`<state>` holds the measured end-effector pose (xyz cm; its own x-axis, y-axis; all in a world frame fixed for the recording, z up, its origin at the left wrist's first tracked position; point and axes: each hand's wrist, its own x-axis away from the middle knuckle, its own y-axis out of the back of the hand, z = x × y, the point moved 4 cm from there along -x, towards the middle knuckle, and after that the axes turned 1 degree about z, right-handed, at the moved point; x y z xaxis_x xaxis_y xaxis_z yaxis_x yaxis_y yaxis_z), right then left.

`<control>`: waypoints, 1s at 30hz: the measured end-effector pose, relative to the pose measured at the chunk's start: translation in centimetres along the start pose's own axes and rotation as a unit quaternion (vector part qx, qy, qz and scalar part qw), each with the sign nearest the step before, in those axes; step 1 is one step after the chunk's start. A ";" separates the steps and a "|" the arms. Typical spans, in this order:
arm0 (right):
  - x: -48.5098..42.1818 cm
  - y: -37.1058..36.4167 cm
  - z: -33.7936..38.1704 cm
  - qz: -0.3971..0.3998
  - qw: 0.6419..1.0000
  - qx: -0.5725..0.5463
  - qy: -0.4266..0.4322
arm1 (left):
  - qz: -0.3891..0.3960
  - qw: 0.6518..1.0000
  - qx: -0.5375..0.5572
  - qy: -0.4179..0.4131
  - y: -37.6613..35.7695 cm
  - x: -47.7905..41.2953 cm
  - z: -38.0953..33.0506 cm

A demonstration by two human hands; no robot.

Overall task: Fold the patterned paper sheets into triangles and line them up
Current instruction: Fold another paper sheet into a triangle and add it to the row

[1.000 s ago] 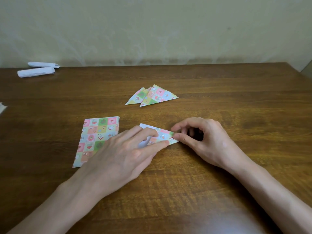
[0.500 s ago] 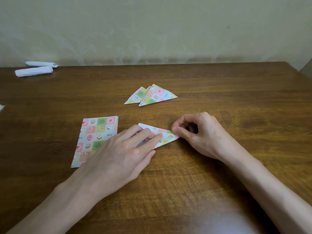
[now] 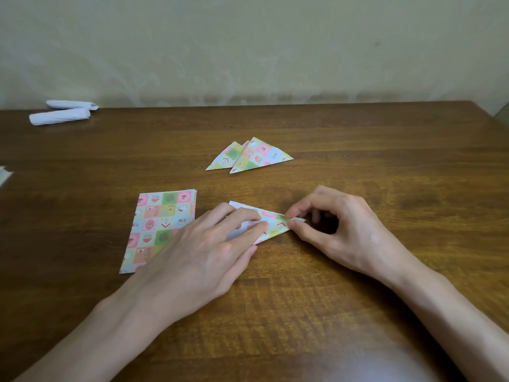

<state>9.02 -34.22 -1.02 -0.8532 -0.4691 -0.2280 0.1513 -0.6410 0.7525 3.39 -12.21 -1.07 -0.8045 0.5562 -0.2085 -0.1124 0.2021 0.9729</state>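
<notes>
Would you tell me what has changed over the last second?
The left hand drew its fingers slightly back along the half-folded patterned paper, away from its pointed tip, which the right hand keeps pinching. The flat patterned sheet and two folded triangles stayed put.

Right of my right hand (image 3: 338,232) the wooden table (image 3: 399,161) lies bare to its edge, an open way out. The half-folded sheet (image 3: 276,226) fills the gap to my left hand (image 3: 203,255), which lies over a corner of the flat stack of patterned sheets (image 3: 159,224). Ahead, past a strip of bare wood, two folded triangles (image 3: 256,157) overlap. Two white paper rolls (image 3: 60,115) sit far left; a pale scrap (image 3: 4,175) (perhaps paper) pokes in at the left edge.
</notes>
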 end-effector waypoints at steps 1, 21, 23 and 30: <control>0.0 0.2 -0.1 0.004 1.000 0.004 0.004 | -0.001 1.000 -0.004 -0.001 0.0 0.0 0.0; -0.2 0.5 -0.7 0.013 0.996 0.064 0.067 | 0.003 1.000 -0.012 -0.003 0.0 -0.1 -0.1; -0.2 0.5 -0.7 0.017 0.995 0.063 0.071 | 0.005 1.000 -0.011 -0.001 0.0 -0.1 -0.1; -0.2 0.5 -0.8 0.017 0.996 0.060 0.071 | 0.011 1.000 -0.010 -0.003 0.0 0.0 -0.1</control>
<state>9.63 -34.93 -1.14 -0.7681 -0.5762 -0.2794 0.1115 -0.5501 0.8276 3.37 -12.31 -1.05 -0.8035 0.5647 -0.1884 -0.1068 0.1746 0.9788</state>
